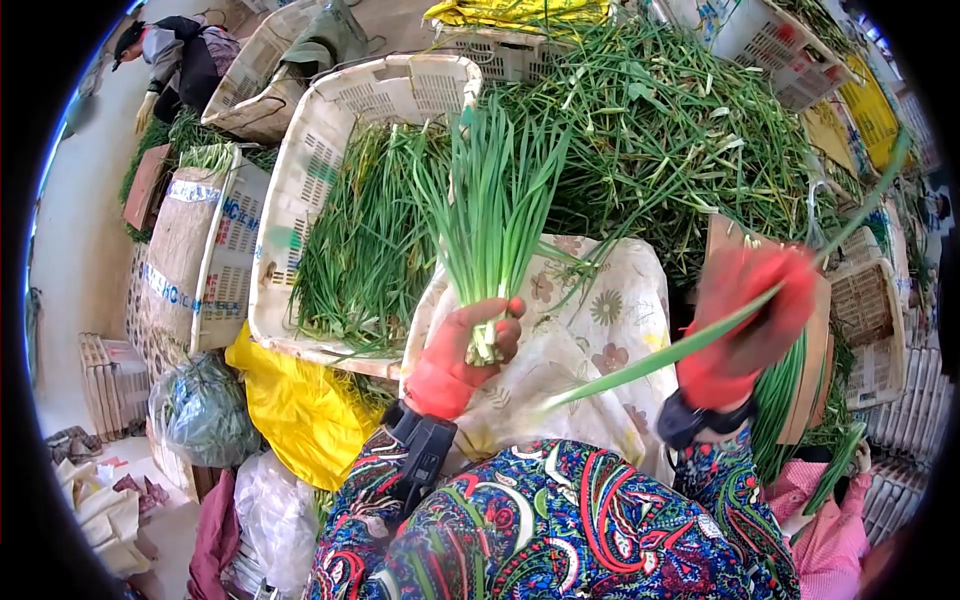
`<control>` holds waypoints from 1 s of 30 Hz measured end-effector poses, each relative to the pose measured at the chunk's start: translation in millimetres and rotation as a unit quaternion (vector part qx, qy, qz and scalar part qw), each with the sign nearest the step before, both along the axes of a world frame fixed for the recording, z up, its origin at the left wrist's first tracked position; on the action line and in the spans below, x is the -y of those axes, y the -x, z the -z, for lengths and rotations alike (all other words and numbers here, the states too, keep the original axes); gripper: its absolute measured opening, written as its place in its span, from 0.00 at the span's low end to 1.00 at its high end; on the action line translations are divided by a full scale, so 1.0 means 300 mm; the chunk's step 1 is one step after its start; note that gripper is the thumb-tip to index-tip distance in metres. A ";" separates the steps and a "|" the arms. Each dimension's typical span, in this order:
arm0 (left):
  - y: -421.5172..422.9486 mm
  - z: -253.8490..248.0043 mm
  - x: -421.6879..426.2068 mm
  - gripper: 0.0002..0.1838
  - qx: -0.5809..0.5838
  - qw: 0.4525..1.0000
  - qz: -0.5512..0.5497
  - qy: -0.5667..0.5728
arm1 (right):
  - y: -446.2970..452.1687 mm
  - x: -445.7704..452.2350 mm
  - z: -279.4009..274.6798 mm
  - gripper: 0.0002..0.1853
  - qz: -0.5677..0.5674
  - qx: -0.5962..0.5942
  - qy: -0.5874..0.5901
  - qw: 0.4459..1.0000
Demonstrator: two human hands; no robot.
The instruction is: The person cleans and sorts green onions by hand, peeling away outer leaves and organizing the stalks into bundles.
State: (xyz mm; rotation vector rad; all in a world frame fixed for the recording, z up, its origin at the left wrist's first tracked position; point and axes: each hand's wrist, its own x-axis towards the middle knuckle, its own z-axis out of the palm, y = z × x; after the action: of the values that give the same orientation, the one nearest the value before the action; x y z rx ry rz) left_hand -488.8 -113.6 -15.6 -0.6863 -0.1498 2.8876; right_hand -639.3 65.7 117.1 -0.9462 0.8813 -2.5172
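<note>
My left hand (462, 350), in a red glove, is wrapped round the white base of a bunch of green stalks (500, 215), whose leaves fan upward. My right hand (750, 310), also red-gloved and smeared by motion, is closed on a single long green stalk (665, 350) that crosses it diagonally. Beneath and between both hands lies a flower-patterned cloth (600, 345). Beyond it rises a large heap of loose green stalks (660, 130).
A white crate (262, 300) with stalks stands left of my left hand. Near it are a yellow sheet (305, 405) and a plastic bag (205, 410). Right of my right hand is a cardboard piece (815, 350). Another person (180, 60) bends at upper left; a pink sleeve (835, 530) shows lower right.
</note>
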 end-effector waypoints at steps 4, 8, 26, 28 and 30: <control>-0.046 -0.029 -0.022 0.21 0.099 0.970 -0.007 0.222 | 0.283 0.067 -0.042 0.18 0.209 -0.111 -0.389 0.891; -0.091 -0.037 -0.033 0.22 0.111 0.943 0.046 0.309 | 0.161 0.159 0.212 0.23 -0.053 -0.244 -0.542 0.803; -0.127 -0.049 -0.026 0.12 0.088 0.912 0.070 0.396 | 0.141 0.156 -0.110 0.13 -0.297 0.191 0.095 0.931; -0.119 -0.092 -0.036 0.13 0.103 0.909 0.077 0.397 | 0.204 0.214 -0.084 0.11 -0.171 0.097 -0.092 0.976; -0.115 -0.097 -0.050 0.13 0.083 0.889 0.076 0.443 | 0.181 0.289 0.002 0.12 -0.119 -0.004 -0.438 0.891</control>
State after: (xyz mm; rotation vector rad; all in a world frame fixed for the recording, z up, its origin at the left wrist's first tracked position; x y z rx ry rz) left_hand -454.2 -98.5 13.4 -0.9974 1.2085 2.6241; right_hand -693.5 -21.1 116.5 -0.6788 1.5791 -1.5993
